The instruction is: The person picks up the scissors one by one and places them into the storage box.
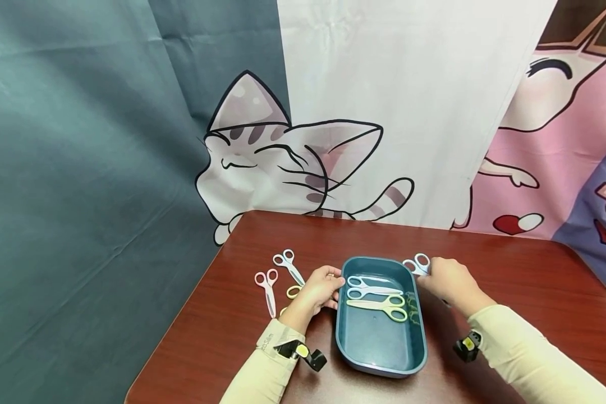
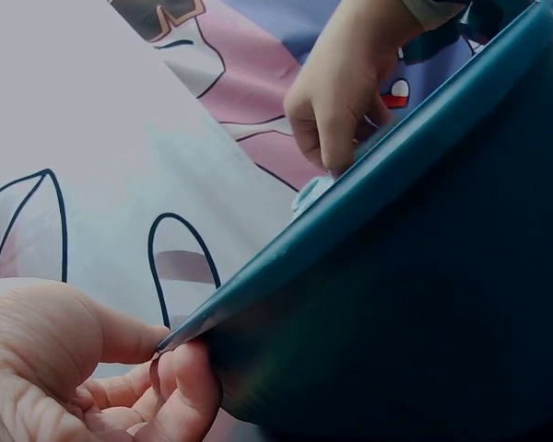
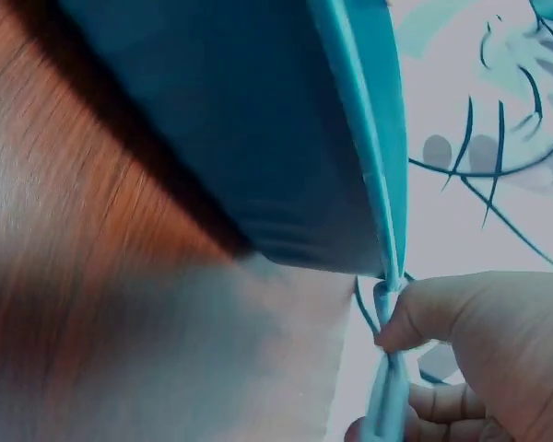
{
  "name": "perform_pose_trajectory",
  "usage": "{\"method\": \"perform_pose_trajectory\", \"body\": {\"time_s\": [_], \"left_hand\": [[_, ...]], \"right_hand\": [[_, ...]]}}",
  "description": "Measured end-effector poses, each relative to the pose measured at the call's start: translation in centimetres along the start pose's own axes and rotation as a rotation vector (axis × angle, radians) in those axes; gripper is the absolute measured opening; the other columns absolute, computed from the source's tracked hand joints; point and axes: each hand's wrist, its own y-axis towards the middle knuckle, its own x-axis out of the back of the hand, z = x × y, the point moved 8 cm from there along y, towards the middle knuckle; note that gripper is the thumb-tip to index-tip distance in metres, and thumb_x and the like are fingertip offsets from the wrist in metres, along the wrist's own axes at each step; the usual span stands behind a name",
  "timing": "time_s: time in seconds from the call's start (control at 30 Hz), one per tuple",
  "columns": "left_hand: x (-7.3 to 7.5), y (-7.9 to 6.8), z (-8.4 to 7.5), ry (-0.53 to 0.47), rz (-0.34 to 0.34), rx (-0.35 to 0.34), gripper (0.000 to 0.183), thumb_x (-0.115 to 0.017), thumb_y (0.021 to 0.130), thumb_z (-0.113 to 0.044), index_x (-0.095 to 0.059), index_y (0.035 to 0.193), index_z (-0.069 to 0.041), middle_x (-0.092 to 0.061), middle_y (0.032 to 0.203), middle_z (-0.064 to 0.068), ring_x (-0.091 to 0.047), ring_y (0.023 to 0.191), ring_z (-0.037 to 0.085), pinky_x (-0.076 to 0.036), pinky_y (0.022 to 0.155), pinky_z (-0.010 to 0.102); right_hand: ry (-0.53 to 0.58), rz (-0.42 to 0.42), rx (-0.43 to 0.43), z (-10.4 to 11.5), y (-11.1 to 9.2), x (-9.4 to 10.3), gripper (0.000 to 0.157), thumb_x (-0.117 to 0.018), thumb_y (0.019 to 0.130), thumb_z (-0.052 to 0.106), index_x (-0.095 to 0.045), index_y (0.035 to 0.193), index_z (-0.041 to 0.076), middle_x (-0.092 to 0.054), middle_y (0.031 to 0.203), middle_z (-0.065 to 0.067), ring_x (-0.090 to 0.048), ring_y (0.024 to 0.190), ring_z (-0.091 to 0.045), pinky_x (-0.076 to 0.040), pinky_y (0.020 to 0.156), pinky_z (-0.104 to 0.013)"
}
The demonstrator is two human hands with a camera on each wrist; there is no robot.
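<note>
A dark teal plastic bin (image 1: pixel 376 345) stands on the table; in it lie light blue scissors (image 1: pixel 379 290) and yellow-green scissors (image 1: pixel 376 304). My left hand (image 1: pixel 317 292) pinches the bin's left rim between thumb and fingers, as the left wrist view (image 2: pixel 101 368) also shows. Just outside the right rim, my right hand (image 1: pixel 449 280) holds another pair of light blue scissors (image 1: pixel 422 271), handle loops pointing toward the bin. In the right wrist view, thumb and fingers pinch these scissors (image 3: pixel 384 405) close to the rim. The hand hides their blades in the head view.
Left of the bin lie pink scissors (image 1: pixel 269 292), light blue scissors (image 1: pixel 294 270) and something yellow with loops (image 1: pixel 293 288), partly hidden by the left hand. The reddish-brown table (image 1: pixel 207 320) ends at a cloth backdrop (image 1: pixel 333 84) with cartoon drawings.
</note>
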Motion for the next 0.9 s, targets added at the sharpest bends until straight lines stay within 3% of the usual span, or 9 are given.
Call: {"method": "perform_pose_trajectory", "body": {"time_s": [0.13, 0.43, 0.73, 0.9], "left_hand": [[0.1, -0.1, 0.1, -0.004, -0.003, -0.002, 0.027, -0.062, 0.097, -0.005, -0.056, 0.123, 0.001, -0.06, 0.094, 0.017, -0.048, 0.052, 0.012, -0.046, 0.04, 0.022], [0.2, 0.1, 0.1, -0.001, 0.001, 0.005, 0.025, -0.062, 0.097, -0.006, -0.057, 0.122, -0.001, -0.061, 0.097, 0.019, -0.048, 0.053, 0.012, -0.047, 0.04, 0.023], [0.2, 0.1, 0.1, -0.007, 0.013, 0.006, 0.024, -0.061, 0.098, -0.005, -0.056, 0.121, -0.001, -0.059, 0.091, 0.013, -0.048, 0.053, 0.012, -0.047, 0.041, 0.022], [0.1, 0.3, 0.1, -0.024, 0.018, 0.012, 0.022, -0.061, 0.098, -0.004, -0.056, 0.119, -0.002, -0.06, 0.091, 0.014, -0.05, 0.052, 0.012, -0.047, 0.041, 0.023]], "right_hand": [[-0.034, -0.048, 0.003, 0.4, -0.1, 0.7, 0.038, -0.076, 0.084, 0.032, -0.063, 0.084, -0.004, -0.06, 0.069, -0.011, -0.056, 0.059, -0.025, -0.052, 0.053, -0.04], [0.008, -0.037, 0.009, 1.4, -0.2, 1.3, 0.033, -0.07, 0.086, 0.032, -0.061, 0.079, 0.002, -0.059, 0.067, -0.008, -0.055, 0.056, -0.023, -0.051, 0.05, -0.036], [0.046, -0.088, 0.236, 6.6, -1.2, 0.8, 0.015, -0.069, 0.086, 0.022, -0.063, 0.083, 0.009, -0.055, 0.066, 0.001, -0.05, 0.058, -0.015, -0.042, 0.054, -0.03], [0.048, -0.071, 0.376, 9.3, -2.2, -0.2, 0.011, -0.071, 0.085, 0.019, -0.064, 0.084, 0.011, -0.052, 0.066, 0.004, -0.047, 0.057, -0.011, -0.04, 0.052, -0.027]]}}
